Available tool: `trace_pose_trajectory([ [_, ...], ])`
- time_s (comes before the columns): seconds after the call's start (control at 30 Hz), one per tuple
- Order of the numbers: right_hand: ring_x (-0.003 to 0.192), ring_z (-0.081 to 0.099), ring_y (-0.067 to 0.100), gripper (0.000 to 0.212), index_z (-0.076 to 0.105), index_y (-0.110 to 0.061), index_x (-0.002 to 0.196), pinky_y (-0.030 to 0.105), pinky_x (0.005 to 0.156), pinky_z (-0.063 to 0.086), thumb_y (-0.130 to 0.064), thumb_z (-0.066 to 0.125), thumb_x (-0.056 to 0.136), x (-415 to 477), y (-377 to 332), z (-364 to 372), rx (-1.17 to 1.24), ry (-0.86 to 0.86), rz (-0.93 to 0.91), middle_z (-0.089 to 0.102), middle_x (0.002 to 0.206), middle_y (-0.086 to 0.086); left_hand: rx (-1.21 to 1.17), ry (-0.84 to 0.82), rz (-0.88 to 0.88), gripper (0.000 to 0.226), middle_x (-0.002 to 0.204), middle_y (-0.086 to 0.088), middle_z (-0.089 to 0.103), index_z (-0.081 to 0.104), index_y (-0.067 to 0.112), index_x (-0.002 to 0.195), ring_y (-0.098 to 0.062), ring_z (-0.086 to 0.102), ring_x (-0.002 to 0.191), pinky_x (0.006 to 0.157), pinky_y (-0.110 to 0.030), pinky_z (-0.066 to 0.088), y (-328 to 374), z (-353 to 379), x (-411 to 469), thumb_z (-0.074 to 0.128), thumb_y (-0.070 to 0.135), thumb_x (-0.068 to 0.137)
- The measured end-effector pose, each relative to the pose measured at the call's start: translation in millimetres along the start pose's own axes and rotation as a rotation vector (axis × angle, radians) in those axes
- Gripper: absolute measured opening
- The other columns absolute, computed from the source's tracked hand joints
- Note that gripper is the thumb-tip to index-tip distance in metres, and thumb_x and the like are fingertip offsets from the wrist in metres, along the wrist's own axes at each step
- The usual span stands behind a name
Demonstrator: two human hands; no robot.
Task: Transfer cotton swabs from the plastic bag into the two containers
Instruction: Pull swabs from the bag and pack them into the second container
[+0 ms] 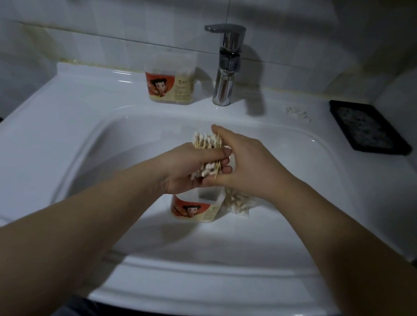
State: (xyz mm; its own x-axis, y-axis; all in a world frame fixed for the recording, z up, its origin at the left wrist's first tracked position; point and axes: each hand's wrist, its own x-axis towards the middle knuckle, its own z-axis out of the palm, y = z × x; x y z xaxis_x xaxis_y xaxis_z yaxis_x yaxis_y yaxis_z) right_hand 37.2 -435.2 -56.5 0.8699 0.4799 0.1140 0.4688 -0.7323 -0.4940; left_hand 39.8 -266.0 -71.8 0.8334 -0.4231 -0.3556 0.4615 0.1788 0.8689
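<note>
Over the white sink basin (pixel 131 149) my left hand (pixel 188 168) grips a thick bundle of cotton swabs (pixel 207 142) with wooden sticks. My right hand (pixel 245 161) lies against the bundle's right side, fingers stretched along it. Right below the hands stands a clear container (pixel 197 205) with a red cartoon label, its top partly hidden by my left hand. Beside it on the right lies the plastic bag (pixel 238 203) with more swabs in it. A second container (pixel 170 81) with the same label stands on the ledge, left of the tap.
A chrome tap (pixel 226 64) rises at the back centre. A black tray (pixel 367 127) sits on the right ledge, with a small heap of white bits (pixel 297 113) beside it. Tiled wall stands behind the sink.
</note>
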Motion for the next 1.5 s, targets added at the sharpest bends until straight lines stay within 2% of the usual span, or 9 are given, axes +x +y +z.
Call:
trace_pose_trajectory([
  [0.07, 0.132, 0.051, 0.013, 0.106, 0.035, -0.026, 0.157, 0.017, 0.098, 0.036, -0.053, 0.088, 0.069, 0.8, 1.8, -1.4, -0.072, 0.017, -0.009, 0.054, 0.146, -0.006, -0.005, -0.011, 0.0, 0.007, 0.086, -0.003, 0.07, 0.068, 0.012, 0.101, -0.015, 0.072, 0.083, 0.067, -0.027, 0.057, 0.1, 0.2, -0.1, 0.066, 0.018, 0.097],
  [0.23, 0.123, 0.054, 0.006, 0.125, 0.016, -0.034, 0.161, 0.011, 0.094, 0.038, -0.055, 0.091, 0.063, -4.0, -1.2, -2.7, 0.053, -0.05, 0.024, 0.043, 0.154, -0.012, 0.0, -0.022, 0.018, 0.005, 0.085, -0.006, 0.07, 0.069, 0.009, 0.095, -0.017, 0.07, 0.081, 0.071, -0.029, 0.058, 0.7, 1.2, -1.2, 0.065, 0.011, 0.096],
  [0.4, 0.124, 0.058, 0.009, 0.102, 0.04, -0.03, 0.154, 0.02, 0.101, 0.044, -0.051, 0.09, 0.068, -1.4, -2.8, -4.7, 0.005, -0.012, 0.004, 0.057, 0.145, -0.008, 0.017, -0.014, -0.005, 0.014, 0.097, -0.009, 0.074, 0.073, 0.012, 0.107, -0.017, 0.072, 0.089, 0.074, -0.029, 0.057, -0.9, -2.9, 0.9, 0.065, 0.012, 0.096],
  [0.57, 0.121, 0.051, 0.01, 0.11, 0.02, -0.038, 0.16, 0.006, 0.088, 0.034, -0.055, 0.085, 0.073, -3.6, -0.7, -2.9, -0.064, -0.061, 0.002, 0.05, 0.141, -0.004, -0.037, -0.078, -0.048, 0.023, 0.101, -0.013, 0.071, 0.065, 0.005, 0.119, -0.02, 0.073, 0.086, 0.062, -0.028, 0.058, 2.0, -1.2, -1.8, 0.057, 0.012, 0.099],
  [0.83, 0.121, 0.047, 0.004, 0.107, 0.031, -0.039, 0.155, 0.023, 0.1, 0.038, -0.065, 0.084, 0.066, -2.9, 3.8, -5.4, -0.044, -0.035, 0.016, 0.052, 0.141, -0.012, 0.16, 0.046, 0.031, 0.007, 0.073, -0.004, 0.062, 0.063, 0.012, 0.092, -0.015, 0.062, 0.065, 0.055, -0.027, 0.05, 0.9, 3.1, -3.2, 0.061, 0.012, 0.099],
  [1.1, 0.083, 0.061, 0.007, 0.038, 0.067, -0.026, 0.099, 0.028, 0.076, 0.048, -0.062, 0.059, 0.089, 3.1, -3.7, 1.9, 0.097, 0.128, 0.093, 0.066, 0.093, -0.007, 0.763, 0.032, 0.293, 0.013, 0.057, 0.002, 0.058, 0.061, 0.01, 0.081, -0.012, 0.053, 0.05, 0.049, -0.025, 0.042, -0.3, 9.9, -4.5, 0.071, 0.002, 0.082],
  [1.23, 0.081, 0.063, 0.014, 0.025, 0.063, -0.026, 0.083, 0.036, 0.073, 0.05, -0.042, 0.053, 0.098, 5.2, -8.1, 9.1, 0.174, 0.098, 0.19, 0.068, 0.085, -0.003, 0.768, -0.037, 0.232, 0.049, 0.073, -0.001, 0.068, 0.06, 0.012, 0.115, -0.012, 0.063, 0.061, 0.057, -0.03, 0.048, -4.1, 11.1, -4.5, 0.081, 0.002, 0.073],
  [1.37, 0.072, 0.061, 0.013, 0.023, 0.064, -0.022, 0.081, 0.033, 0.067, 0.047, -0.025, 0.048, 0.097, 4.8, -5.5, 3.4, 0.236, 0.147, 0.228, 0.067, 0.08, -0.001, 0.627, 0.01, 0.096, 0.106, 0.077, -0.018, 0.07, 0.015, 0.029, 0.158, -0.03, 0.062, 0.068, 0.059, -0.036, 0.049, -1.4, 11.0, -3.8, 0.076, -0.004, 0.079],
  [1.5, 0.061, 0.054, 0.012, 0.025, 0.064, -0.012, 0.082, 0.03, 0.059, 0.043, -0.023, 0.048, 0.097, 4.0, -4.5, 0.5, 0.294, 0.22, 0.254, 0.061, 0.069, 0.001, 0.401, -0.022, 0.102, 0.084, 0.085, -0.013, 0.072, 0.021, 0.025, 0.159, -0.025, 0.069, 0.077, 0.059, -0.027, 0.054, 4.8, 7.6, -8.9, 0.067, 0.0, 0.092],
])
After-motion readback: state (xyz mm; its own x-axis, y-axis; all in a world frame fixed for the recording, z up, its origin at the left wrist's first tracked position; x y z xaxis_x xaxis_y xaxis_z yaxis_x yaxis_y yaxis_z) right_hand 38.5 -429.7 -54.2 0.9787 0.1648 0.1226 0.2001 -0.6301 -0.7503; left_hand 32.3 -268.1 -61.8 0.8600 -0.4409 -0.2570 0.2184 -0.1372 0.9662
